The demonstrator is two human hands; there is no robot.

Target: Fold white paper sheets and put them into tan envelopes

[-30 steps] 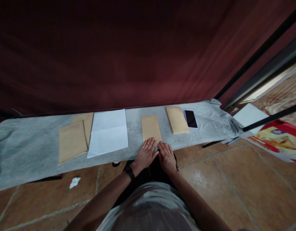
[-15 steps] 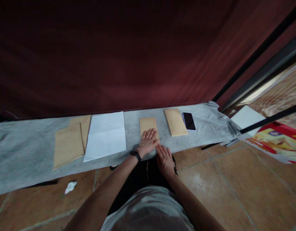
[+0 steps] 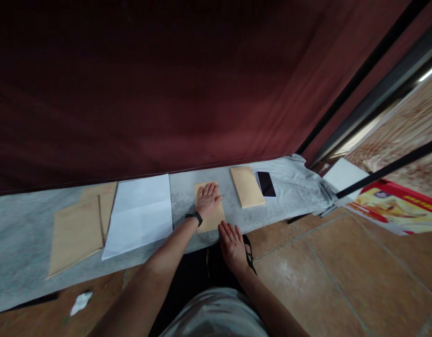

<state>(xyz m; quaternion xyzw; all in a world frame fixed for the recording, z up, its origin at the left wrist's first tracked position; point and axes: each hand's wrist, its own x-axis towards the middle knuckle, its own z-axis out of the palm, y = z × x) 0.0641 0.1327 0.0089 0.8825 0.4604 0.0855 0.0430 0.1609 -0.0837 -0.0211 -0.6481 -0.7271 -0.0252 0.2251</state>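
Left hand (image 3: 208,199) fully open, palm down, fingers together, flat on far half of brown envelope (image 3: 212,222); grips nothing, weight likely pins paper flat. Envelope lies mid grey mat (image 3: 183,189), long side running from near edge to far edge. Right hand (image 3: 232,243) also open and flat, empty, at mat's near edge just beside envelope's near right corner, seemingly bracing. Second envelope (image 3: 247,186) and phone (image 3: 266,183) side by side toward right end. White sheet (image 3: 139,213) left of envelope; envelope stack (image 3: 75,231) beyond it.
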